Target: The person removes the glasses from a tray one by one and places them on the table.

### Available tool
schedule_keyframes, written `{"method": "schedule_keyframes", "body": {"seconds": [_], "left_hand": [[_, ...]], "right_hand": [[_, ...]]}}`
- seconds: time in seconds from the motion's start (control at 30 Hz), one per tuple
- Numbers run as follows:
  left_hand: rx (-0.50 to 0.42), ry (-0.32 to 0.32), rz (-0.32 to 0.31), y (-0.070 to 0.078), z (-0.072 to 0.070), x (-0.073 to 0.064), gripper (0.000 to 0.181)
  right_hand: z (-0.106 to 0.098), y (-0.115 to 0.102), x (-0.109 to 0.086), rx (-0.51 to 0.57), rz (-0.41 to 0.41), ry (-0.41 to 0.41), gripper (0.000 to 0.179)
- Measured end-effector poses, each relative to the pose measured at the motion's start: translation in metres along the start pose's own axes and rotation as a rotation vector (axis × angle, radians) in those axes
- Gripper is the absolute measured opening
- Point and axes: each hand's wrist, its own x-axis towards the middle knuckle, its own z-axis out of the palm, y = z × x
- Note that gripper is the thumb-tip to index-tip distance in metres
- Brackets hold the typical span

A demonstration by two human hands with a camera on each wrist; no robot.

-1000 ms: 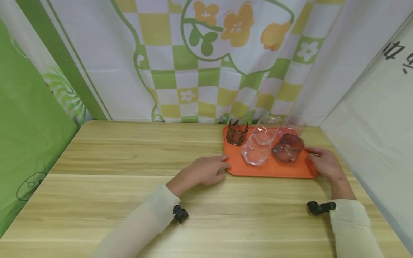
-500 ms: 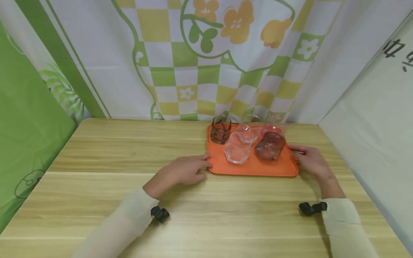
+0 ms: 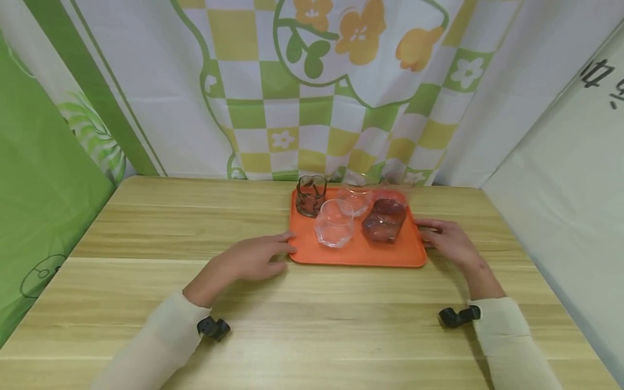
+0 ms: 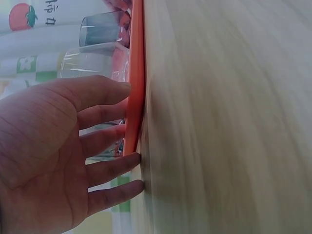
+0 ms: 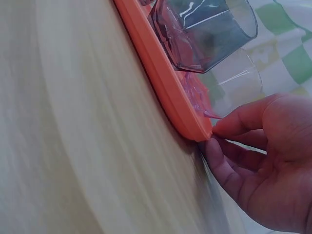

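An orange tray (image 3: 358, 259) lies on the wooden table and bears several glasses. Among them are a dark brown glass (image 3: 311, 196) at the back left, a clear faceted glass (image 3: 334, 230) in front and a purplish glass (image 3: 384, 222) on the right. Behind these stand another clear glass (image 3: 355, 201) and a pink-based one (image 3: 394, 194). My left hand (image 3: 253, 259) touches the tray's left edge, fingers spread and mostly straight in the left wrist view. At the right edge my right hand (image 3: 450, 244) pinches the rim with bent fingers and thumb, as the right wrist view shows.
The table (image 3: 331, 325) extends in front of the tray and to both sides. A checkered flower curtain (image 3: 273, 114) hangs right behind the tray. Green cloth (image 3: 44, 179) borders the left side, and a white sheet (image 3: 570, 162) the right.
The tray with its glasses has slid left along the table, and both hands have moved left with it, staying at its two ends.
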Motion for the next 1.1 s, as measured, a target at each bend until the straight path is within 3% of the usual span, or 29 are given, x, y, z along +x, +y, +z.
{"method": "schedule_keyframes", "body": {"seconds": [0.47,0.87,1.1], "left_hand": [[-0.071,0.016,-0.028,-0.024,-0.009,-0.031,0.042],[-0.068,0.038,-0.047,-0.038,-0.013,-0.047,0.039],[-0.088,0.041,-0.064,-0.038,-0.017,-0.052,0.038]], "right_hand": [[0.028,-0.02,0.01,0.053,-0.045,-0.041,0.046],[0.046,-0.029,0.017,0.079,-0.071,-0.057,0.047],[0.049,-0.031,0.02,0.091,-0.098,-0.074,0.047]]}}
